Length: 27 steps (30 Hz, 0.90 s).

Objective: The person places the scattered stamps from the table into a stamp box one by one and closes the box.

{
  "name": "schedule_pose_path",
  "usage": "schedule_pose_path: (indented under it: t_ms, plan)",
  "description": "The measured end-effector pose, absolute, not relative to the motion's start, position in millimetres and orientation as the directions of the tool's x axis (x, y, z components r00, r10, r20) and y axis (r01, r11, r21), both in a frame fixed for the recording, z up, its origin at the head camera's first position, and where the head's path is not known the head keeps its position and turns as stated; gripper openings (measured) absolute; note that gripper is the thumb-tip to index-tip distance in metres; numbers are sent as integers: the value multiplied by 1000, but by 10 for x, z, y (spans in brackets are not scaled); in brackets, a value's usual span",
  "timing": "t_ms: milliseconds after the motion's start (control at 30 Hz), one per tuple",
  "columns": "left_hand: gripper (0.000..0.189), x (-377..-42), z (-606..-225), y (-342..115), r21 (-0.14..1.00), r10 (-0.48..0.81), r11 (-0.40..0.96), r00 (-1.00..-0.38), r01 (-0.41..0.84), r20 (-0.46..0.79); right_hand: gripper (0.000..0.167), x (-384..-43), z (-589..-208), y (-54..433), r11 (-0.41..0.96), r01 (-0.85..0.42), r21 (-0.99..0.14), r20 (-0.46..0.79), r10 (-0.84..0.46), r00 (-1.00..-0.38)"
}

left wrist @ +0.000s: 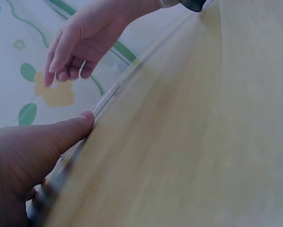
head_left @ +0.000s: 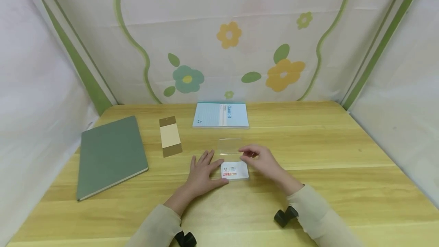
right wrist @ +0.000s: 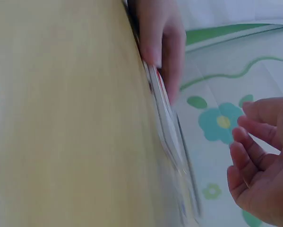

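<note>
A small clear plastic card box (head_left: 236,179) lies on the table with its transparent lid (head_left: 230,146) folded back flat behind it. White printed cards (head_left: 240,170) fill it. My left hand (head_left: 202,176) holds the box at its left end, thumb at the near edge and index finger at the far corner; the other fingers spread over the tabletop. In the left wrist view the left thumb (left wrist: 75,131) presses the box's edge. My right hand (head_left: 260,160) hovers by the box's far right corner, its fingers loosely bent and nothing between them (right wrist: 264,156).
Behind the card box lies a light blue notebook (head_left: 212,115) marked "Gambit". A brown and cream card-like piece (head_left: 170,135) is to the left, then a large green hardcover book (head_left: 111,157). Floral cloth (head_left: 205,26) hangs behind the wooden table (head_left: 343,170), with white cloth at both sides.
</note>
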<state>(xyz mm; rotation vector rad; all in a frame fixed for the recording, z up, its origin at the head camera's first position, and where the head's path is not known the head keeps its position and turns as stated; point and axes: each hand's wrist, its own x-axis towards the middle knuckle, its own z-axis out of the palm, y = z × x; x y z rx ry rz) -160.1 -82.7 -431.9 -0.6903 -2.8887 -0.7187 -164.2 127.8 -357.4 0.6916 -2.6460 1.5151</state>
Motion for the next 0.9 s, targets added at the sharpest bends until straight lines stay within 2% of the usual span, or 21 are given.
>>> schedule_pose_path:
  t_ms: [400,600,900]
  plan:
    - [67,-1595,-4350,-836,431,410,782,-892,451,190,25,-1937,-4070,1932,514,-312,-799,165,-311,-936]
    - [67,-1588,-4325,-835,440,415,773,-889,456,193,24,-1926,-4197,1958,528,-314,-789,148,-332,-931]
    - [66,-1586,-4302,-838,433,414,777,-889,458,196,19,-1910,-4238,1907,604,-358,-712,152,-365,-918]
